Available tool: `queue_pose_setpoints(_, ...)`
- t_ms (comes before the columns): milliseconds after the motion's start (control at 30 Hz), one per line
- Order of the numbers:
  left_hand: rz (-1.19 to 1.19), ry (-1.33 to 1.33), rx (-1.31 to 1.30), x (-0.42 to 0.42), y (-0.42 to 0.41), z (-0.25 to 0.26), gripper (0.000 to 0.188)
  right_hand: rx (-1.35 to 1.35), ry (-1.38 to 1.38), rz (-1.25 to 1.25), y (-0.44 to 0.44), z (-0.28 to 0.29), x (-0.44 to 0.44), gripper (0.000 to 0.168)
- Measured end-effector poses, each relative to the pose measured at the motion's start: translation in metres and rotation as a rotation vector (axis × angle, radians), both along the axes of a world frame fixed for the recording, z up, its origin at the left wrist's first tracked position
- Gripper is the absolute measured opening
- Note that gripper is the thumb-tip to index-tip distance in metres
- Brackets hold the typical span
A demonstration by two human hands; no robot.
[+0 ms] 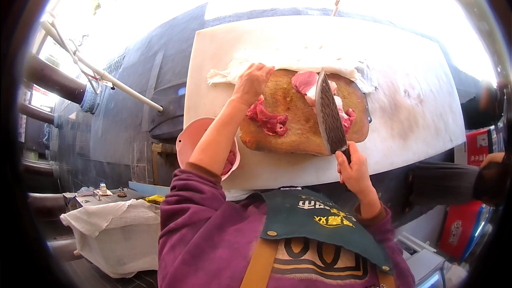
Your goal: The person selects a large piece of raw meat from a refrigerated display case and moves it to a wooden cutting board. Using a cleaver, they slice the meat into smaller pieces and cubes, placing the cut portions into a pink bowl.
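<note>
A worn wooden chopping block (296, 140) lies on a white table, with pieces of raw red meat (270, 119) on its left part. My right hand (354, 168) grips the black handle of a broad cleaver (331, 116), whose blade points away from me over the block's right side. Beneath and beside the blade is a paler piece of meat with fat (306, 83). My left hand (255, 81) is at the block's far left edge, above the red meat and beside a white cloth (224, 76); its fingers are curled and their tips are hidden.
A pink plastic bowl (192, 138) with meat inside stands at the table's left edge, partly behind my left forearm. The white tabletop (416, 108) has a stained patch on the right. At lower left is a box draped with white cloth (116, 228). A person's dark sleeve (444, 182) shows at right.
</note>
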State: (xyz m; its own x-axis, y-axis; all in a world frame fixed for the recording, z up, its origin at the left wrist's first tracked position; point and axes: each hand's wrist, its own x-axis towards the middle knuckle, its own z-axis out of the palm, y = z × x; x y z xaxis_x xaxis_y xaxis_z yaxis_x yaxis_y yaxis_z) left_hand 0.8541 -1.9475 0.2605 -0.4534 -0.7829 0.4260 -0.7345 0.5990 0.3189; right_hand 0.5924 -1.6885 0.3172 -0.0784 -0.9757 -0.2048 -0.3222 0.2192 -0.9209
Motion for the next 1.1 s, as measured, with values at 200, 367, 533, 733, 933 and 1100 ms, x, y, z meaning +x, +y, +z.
queue_pose_setpoints(200, 0.018, -0.233, 0.245, -0.027, -0.022, -0.026, 0.018, 0.016, 0.022, -0.071, 0.023, -0.012, -0.014, 0.023)
queue_pose_setpoints(367, -0.088, -0.357, -0.04, -0.016, -0.037, -0.042, 0.018, 0.016, 0.023, -0.071, 0.025, -0.013, -0.01, 0.024)
queue_pose_setpoints(533, -0.074, -0.449, 0.109, -0.012, -0.04, -0.036, 0.017, 0.024, 0.045, -0.055, 0.025, -0.014, -0.009, 0.025)
queue_pose_setpoints(733, 0.009, -0.092, 0.267, -0.021, -0.032, -0.008, 0.015, -0.037, 0.106, -0.037, 0.027, -0.026, -0.012, 0.027)
queue_pose_setpoints(933, 0.14, -0.179, 0.46, -0.01, -0.044, -0.024, 0.016, -0.05, 0.114, -0.019, 0.026, -0.025, -0.009, 0.026)
queue_pose_setpoints(1100, 0.24, -0.197, 0.318, 0.008, -0.031, -0.019, 0.019, -0.009, 0.101, -0.022, 0.028, -0.021, -0.006, 0.025)
